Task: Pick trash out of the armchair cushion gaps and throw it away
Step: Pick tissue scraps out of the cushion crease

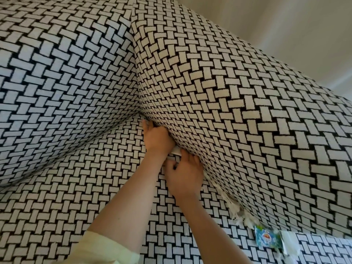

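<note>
Paper (176,150), likely light and limp, pokes from the gap (213,187), best pinched by its bare edge; left hand (156,139) fingers buried in that gap, unreadable; right hand (185,177) curls against the paper, grip unclear.

- The left hand (158,139) is pushed into the gap between the armchair's seat cushion (76,197) and its side pad (238,111), with the fingertips hidden there.
- The right hand (185,176) lies just below it, fingers (190,159) curled at a white paper scrap (176,150). Whether it grips the scrap cannot be told.
- Further along the gap sit shredded white tissue (238,212) and a blue wrapper (267,238).
</note>
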Action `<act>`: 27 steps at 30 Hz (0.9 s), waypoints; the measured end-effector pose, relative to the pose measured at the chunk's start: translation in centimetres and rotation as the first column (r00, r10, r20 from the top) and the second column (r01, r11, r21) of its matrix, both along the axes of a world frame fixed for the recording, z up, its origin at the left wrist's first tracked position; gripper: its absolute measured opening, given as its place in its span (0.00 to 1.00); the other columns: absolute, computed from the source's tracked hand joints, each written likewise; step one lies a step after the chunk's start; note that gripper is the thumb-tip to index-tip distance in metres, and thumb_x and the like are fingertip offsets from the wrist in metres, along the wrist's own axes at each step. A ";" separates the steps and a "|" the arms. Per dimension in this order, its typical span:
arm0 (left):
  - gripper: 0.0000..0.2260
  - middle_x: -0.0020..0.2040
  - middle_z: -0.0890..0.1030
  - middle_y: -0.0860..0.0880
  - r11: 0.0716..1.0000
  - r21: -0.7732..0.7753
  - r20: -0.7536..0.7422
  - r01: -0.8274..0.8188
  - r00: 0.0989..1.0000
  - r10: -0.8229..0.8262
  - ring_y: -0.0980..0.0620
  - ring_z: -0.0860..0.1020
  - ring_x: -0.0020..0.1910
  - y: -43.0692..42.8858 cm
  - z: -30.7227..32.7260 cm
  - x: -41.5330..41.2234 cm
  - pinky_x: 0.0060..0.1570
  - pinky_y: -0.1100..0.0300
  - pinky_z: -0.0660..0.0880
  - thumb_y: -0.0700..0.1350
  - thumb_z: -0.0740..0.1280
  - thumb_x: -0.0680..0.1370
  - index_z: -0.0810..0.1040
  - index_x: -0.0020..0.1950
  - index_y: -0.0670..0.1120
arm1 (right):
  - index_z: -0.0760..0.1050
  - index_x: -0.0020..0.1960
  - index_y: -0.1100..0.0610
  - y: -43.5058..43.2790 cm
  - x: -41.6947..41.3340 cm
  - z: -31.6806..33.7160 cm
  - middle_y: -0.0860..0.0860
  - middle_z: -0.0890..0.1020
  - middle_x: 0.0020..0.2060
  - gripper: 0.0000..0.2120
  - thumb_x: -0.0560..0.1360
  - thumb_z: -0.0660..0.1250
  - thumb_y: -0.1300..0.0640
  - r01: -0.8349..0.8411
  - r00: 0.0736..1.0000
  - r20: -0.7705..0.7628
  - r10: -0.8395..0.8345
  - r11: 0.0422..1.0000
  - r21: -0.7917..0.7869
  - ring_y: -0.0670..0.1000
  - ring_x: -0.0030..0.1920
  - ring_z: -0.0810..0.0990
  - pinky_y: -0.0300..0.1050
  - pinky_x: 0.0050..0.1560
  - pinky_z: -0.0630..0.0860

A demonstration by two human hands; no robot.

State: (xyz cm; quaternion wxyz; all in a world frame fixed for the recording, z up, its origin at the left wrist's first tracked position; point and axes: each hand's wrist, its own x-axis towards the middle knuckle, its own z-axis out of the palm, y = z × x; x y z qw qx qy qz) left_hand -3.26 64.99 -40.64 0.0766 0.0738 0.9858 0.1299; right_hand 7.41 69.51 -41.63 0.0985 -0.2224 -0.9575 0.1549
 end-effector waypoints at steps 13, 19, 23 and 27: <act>0.14 0.62 0.75 0.49 0.960 0.245 0.122 0.134 0.978 -0.168 0.51 0.62 0.71 -1.3 1.6 3.5 0.71 0.47 0.33 0.53 0.54 0.79 0.76 0.58 0.53 | 0.73 0.61 0.58 0.3 0.5 0.8 0.57 0.78 0.55 0.17 0.75 0.57 0.58 0.027 0.996 -0.072 -0.049 0.960 -0.279 0.57 0.56 0.75 0.51 0.58 0.70; 0.12 0.62 0.76 0.51 0.905 0.411 0.142 0.107 0.973 -0.180 0.52 0.63 0.70 -1.7 1.1 5.1 0.73 0.51 0.38 0.50 0.53 0.80 0.73 0.57 0.52 | 0.73 0.63 0.56 0.3 0.7 0.7 0.56 0.78 0.55 0.17 0.75 0.61 0.59 0.029 0.991 -0.110 -0.074 0.931 -0.364 0.56 0.57 0.75 0.50 0.56 0.73; 0.12 0.56 0.78 0.49 0.839 0.543 0.148 0.007 0.983 -0.105 0.50 0.71 0.61 -0.5 1.5 7.7 0.71 0.52 0.51 0.48 0.52 0.80 0.71 0.60 0.49 | 0.74 0.60 0.59 0.5 1.0 1.0 0.55 0.80 0.52 0.14 0.75 0.64 0.61 -0.021 0.982 -0.182 -0.048 0.932 -0.361 0.55 0.54 0.76 0.43 0.49 0.70; 0.13 0.50 0.78 0.48 0.677 0.724 0.246 -0.128 0.966 -0.081 0.49 0.76 0.50 -1.0 2.5 10.6 0.55 0.52 0.72 0.48 0.55 0.81 0.70 0.62 0.45 | 0.76 0.54 0.64 0.2 1.7 1.5 0.58 0.80 0.48 0.11 0.72 0.67 0.65 -0.067 0.975 -0.222 0.004 0.958 -0.279 0.58 0.51 0.77 0.43 0.44 0.69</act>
